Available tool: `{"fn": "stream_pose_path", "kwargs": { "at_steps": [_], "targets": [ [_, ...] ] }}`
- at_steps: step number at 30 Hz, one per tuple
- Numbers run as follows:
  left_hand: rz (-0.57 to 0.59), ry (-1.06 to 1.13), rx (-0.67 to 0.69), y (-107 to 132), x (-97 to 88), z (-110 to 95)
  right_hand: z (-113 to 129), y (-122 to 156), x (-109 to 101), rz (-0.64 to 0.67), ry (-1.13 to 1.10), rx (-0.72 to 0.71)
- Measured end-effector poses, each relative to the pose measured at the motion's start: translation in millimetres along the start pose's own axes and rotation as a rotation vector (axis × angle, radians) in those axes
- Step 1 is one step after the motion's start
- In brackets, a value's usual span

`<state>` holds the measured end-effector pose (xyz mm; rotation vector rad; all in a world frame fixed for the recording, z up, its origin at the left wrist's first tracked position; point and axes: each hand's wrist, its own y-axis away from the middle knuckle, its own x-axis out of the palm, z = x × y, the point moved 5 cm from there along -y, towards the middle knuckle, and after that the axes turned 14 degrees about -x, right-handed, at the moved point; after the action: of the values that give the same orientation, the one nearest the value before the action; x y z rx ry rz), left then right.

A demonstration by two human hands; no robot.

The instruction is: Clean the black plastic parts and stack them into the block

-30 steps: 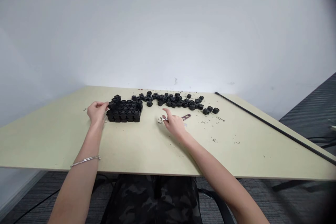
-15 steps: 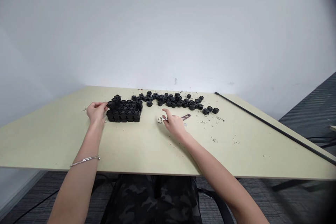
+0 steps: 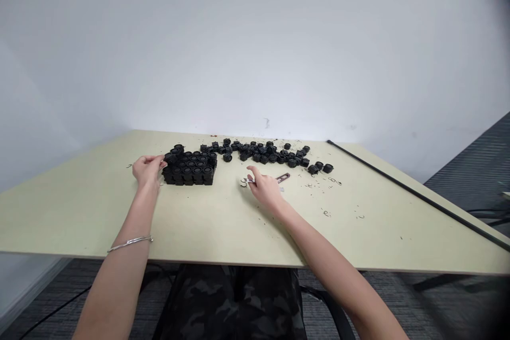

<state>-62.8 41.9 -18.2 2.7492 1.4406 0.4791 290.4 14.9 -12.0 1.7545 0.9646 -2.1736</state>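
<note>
Camouflage trousers (image 3: 239,303) show below the table (image 3: 191,234), over which the right hand (image 3: 263,187) curls round a slim tool (image 3: 284,177). Farther off, the left hand (image 3: 146,170) pinches narrowly at the left end of a black block (image 3: 189,173); whether it grips a piece, I cannot tell. Loose black pieces (image 3: 263,159) lie beyond.

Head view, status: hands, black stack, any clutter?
Left hand at left end of black stack; right hand over slim tool, grip unclear. Stack in rows. Loose pieces beyond right hand; scraps rightward.
</note>
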Motion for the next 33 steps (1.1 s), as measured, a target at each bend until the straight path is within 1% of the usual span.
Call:
{"fn": "stream_pose_path", "kwargs": {
  "at_steps": [5,11,14,18,22,25,27,29,31,33],
  "targets": [
    [-0.014,-0.032,0.064,-0.4,-0.9,-1.6,0.6,0.2,-0.2,-0.015,-0.002,-0.012],
    [-0.039,-0.058,0.081,1.5,-1.2,-2.3,1.0,0.4,-0.5,0.010,-0.013,-0.011],
    [-0.064,-0.101,0.097,6.1,-0.8,-4.1,1.1,0.3,-0.8,0.003,-0.014,-0.012],
    [-0.057,-0.140,0.108,10.6,1.1,-5.4,1.3,0.3,-1.1,0.005,-0.008,-0.006],
    [-0.062,-0.195,0.123,9.8,1.6,-4.9,1.4,0.2,-0.9,0.018,-0.011,0.007],
    [-0.079,-0.268,0.147,9.2,0.6,-6.5,0.9,0.1,-1.3,-0.001,-0.034,0.015],
    [-0.120,-0.330,0.223,11.3,-1.0,-11.8,-0.3,0.0,-2.7,-0.040,-0.076,0.022],
    [-0.160,-0.361,0.334,16.1,-2.2,-19.3,-2.6,0.2,-5.8,-0.112,-0.157,0.038],
    [-0.168,-0.365,0.438,23.2,-1.6,-26.3,-5.8,0.8,-10.3,-0.211,-0.291,0.061],
    [-0.151,-0.371,0.536,33.4,0.9,-32.3,-9.2,1.8,-14.6,-0.324,-0.465,0.087]
  ]
}}
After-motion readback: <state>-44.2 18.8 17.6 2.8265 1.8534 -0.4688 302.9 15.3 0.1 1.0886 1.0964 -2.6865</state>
